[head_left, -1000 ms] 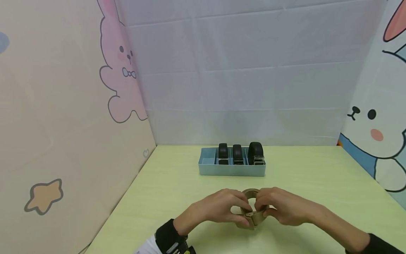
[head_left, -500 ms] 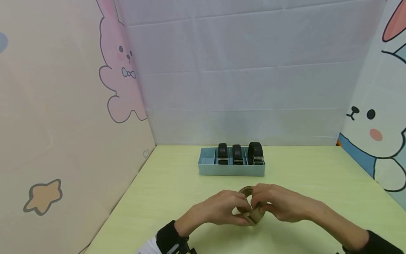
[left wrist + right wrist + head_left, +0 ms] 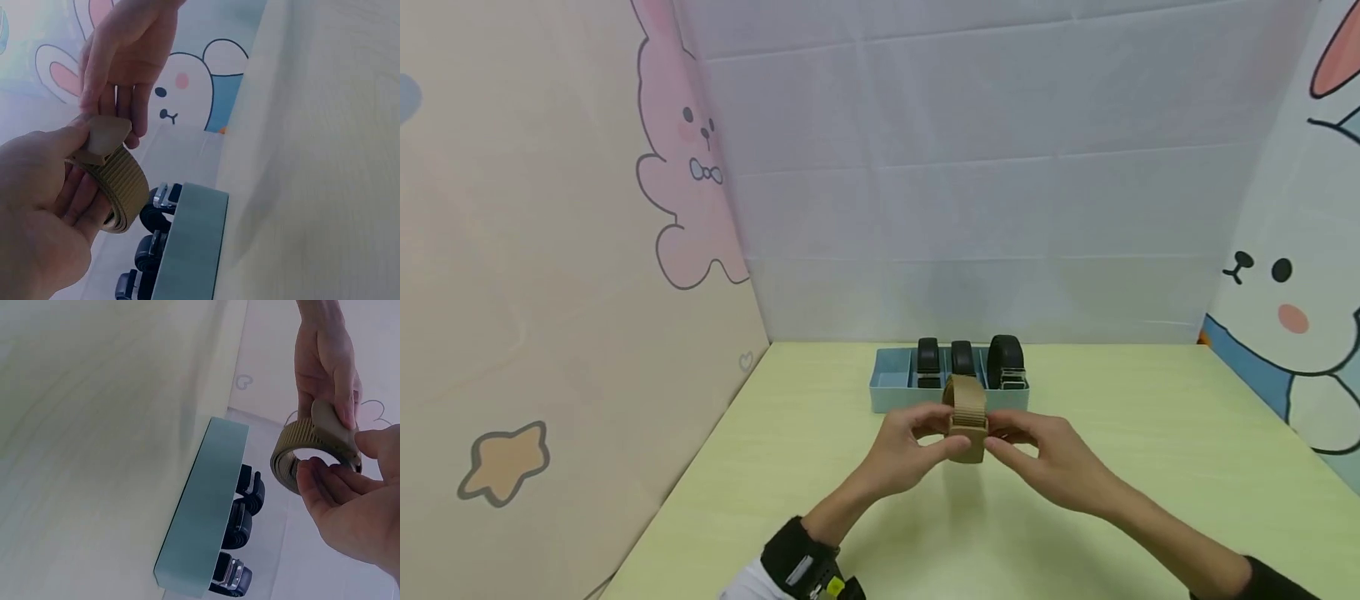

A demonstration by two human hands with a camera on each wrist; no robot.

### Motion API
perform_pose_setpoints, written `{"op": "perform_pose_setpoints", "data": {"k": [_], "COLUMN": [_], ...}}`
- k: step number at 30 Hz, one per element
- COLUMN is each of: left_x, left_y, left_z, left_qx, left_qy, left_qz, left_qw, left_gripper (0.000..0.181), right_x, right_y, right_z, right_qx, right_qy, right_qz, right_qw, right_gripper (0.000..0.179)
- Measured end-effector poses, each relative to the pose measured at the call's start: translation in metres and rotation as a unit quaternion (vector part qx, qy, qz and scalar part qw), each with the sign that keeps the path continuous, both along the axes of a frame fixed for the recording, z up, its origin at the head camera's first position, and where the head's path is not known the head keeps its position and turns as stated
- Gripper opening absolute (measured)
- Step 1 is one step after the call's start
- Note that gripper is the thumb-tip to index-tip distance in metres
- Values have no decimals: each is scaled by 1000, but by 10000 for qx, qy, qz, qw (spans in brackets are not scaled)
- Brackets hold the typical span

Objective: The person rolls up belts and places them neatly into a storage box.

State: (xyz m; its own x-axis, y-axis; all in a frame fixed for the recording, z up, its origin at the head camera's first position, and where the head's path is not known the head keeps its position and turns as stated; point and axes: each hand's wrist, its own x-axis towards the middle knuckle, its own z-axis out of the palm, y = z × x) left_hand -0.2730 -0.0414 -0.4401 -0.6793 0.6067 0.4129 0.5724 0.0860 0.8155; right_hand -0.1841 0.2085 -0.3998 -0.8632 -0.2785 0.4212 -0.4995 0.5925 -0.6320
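A tan webbing belt [image 3: 969, 400], rolled into a loop with its flat buckle [image 3: 107, 139] facing me, is held up off the table between both hands. My left hand [image 3: 904, 450] pinches the buckle's left side, thumb in front and fingers inside the coil. On the other side, my right hand [image 3: 1052, 462] has thumb and fingertips at the buckle's right edge, with fingers reaching into the coil in the right wrist view. Behind the belt stands a light blue divided box [image 3: 895, 400] holding black rolled belts [image 3: 237, 525]; its leftmost compartment shows bare.
The pale yellow-green table [image 3: 820, 450] carries the box near its back. A white cloth wall [image 3: 970, 183] rises behind, and printed cartoon panels flank both sides. A black band with a device [image 3: 808, 562] sits on the left wrist.
Both hands have lifted the rolled tan belt up and away toward the box, slightly left. It has turned so the buckle faces me, and the box has stayed put.
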Motion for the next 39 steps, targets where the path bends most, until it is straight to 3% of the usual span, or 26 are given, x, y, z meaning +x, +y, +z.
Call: {"op": "perform_pose_setpoints", "data": {"k": [3,9,16,25,30,34,39], "left_x": [-1,-3,-5,-13,-34,-61,-98], "left_y": [1,2,2,-10,-22,-34,-44], "left_z": [1,4,6,9,17,29,37], "left_qx": [101,130,203,-124,-125,-191,-397], "left_qy": [127,410,886,752,538,537,525], "left_qz": [224,749,1073,1206,1353,1548,1826], "left_qw": [9996,9963,9901,9898,9893,9863,9810], "left_gripper": [36,60,65,61,63,65,64], "right_x": [-3,-13,-29,-47,-72,-102,-136], "right_y": [-12,-32,-48,-57,-59,-66,-81], "right_z": [-2,-6,-4,-3,6,20,32], "right_qx": [32,139,138,571,67,-460,-789], "right_qy": [194,449,360,272,-321,-840,-1325], "right_qz": [39,-355,-499,-332,-25,71,-149], "right_qw": [9998,9983,9980,9974,9995,9954,9879], "right_gripper": [32,31,27,15,25,35,44]}}
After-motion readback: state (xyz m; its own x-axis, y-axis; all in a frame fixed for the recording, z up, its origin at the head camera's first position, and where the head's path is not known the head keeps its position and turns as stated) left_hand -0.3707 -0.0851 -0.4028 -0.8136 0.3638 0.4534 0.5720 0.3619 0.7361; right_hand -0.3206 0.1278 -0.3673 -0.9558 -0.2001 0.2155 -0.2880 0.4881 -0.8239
